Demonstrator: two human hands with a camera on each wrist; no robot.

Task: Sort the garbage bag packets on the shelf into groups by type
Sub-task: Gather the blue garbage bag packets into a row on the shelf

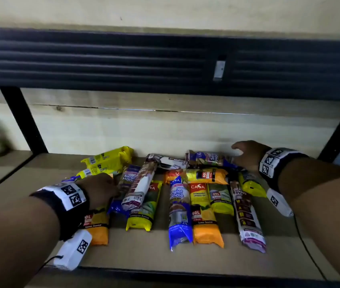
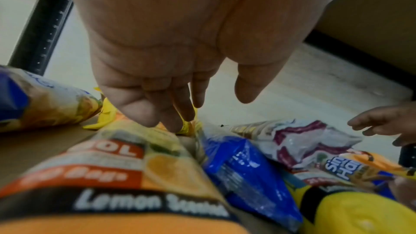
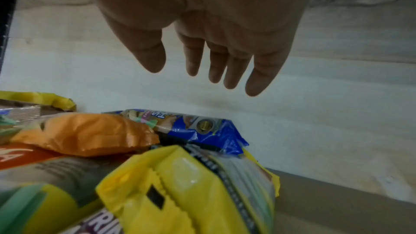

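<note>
Several garbage bag packets lie on the wooden shelf [image 1: 160, 254]. My left hand [image 1: 102, 188] [image 2: 213, 111] hangs over the left-hand orange lemon-scented packet [image 1: 97, 227] [image 2: 108, 168], its straight fingers [image 2: 180, 116] touching the packet's far end and the thumb held apart. My right hand [image 1: 246, 154] [image 3: 200, 77] hovers open over the blue singlet-handle packet [image 1: 210, 160] [image 3: 202, 127] by the back wall, apart from it. In front lie another blue packet [image 1: 179, 213], an orange one [image 1: 205, 221], a white and maroon drawstring packet [image 1: 248, 217] and a yellow-green one [image 1: 142, 210].
Yellow packets [image 1: 108, 159] sit at the back left. A black upright post [image 1: 23, 121] bounds the bay on the left, and the dark upper shelf beam [image 1: 123, 59] hangs overhead. Bare wood shows along the shelf's front edge and far right.
</note>
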